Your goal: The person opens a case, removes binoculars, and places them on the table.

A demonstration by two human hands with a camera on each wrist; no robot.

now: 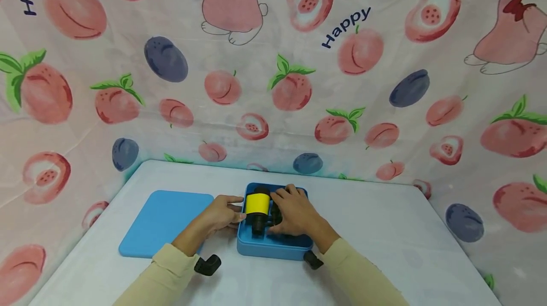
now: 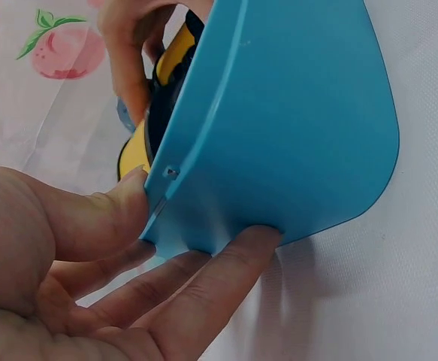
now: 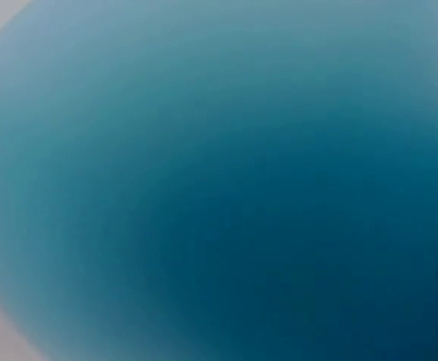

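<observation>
A blue box (image 1: 273, 250) without its lid stands on the table in the head view. In it lie yellow-and-black binoculars (image 1: 258, 205), one barrel showing a yellow band and a black eyepiece end. My right hand (image 1: 297, 208) reaches into the box from above and grips the other barrel, which it mostly covers. At the left wall my left hand (image 1: 222, 212) holds the box, thumb at the rim and fingers along the outer side, as the left wrist view shows close up. Only a blurred blue surface, likely the box wall (image 3: 226, 188), fills the right wrist view.
A flat blue lid (image 1: 164, 223) lies on the table left of the box. The white table (image 1: 376, 249) reaches back to a fruit-printed cloth (image 1: 256, 83). A black wrist camera (image 1: 207, 265) sits by the left sleeve, another black device (image 1: 313, 260) by the right.
</observation>
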